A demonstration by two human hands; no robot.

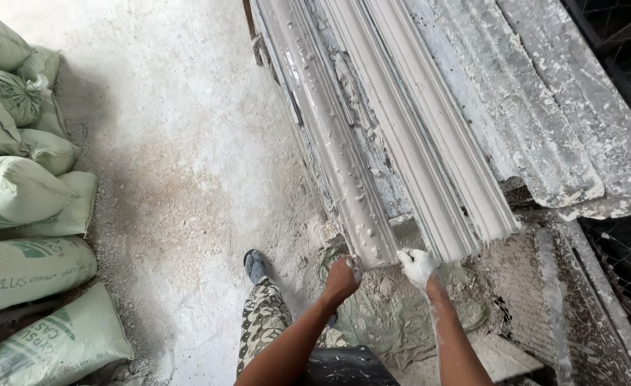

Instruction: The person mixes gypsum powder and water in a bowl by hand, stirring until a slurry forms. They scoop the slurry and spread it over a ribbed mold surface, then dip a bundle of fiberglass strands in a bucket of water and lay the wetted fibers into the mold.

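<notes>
Head view, looking down along a long plaster-caked worktop [544,143] that runs from the near end up to the far edge of the frame.

Left hand [342,277]: grip closed around the near end of a long grey moulding strip [333,143], at its left lower corner. The strip's surface is wet-looking, dotted with small blobs of plaster. It lies along the left edge of the worktop, its near end overhanging the near edge where the hands meet it.

Right hand [417,265]: coated white with plaster, grip closed on the right corner of the same strip end. The two hands are close together, one on each side of the end. White smears run down the right forearm.

Just beside the strip, to its right: a white ribbed cornice length [430,143], parallel to it and touching or nearly touching along its side; cannot tell which. Further right, rough crusted plaster sheets [580,121] cover the worktop to its right edge.

Floor [180,143]: dusty, pale, with scattered sawdust-like debris. Pale green sacks [22,207] stacked along the left side of the floor, well apart from the worktop. The person's patterned trouser leg [262,322] and grey shoe [255,266] are on the floor below the near left corner of the worktop.
</notes>
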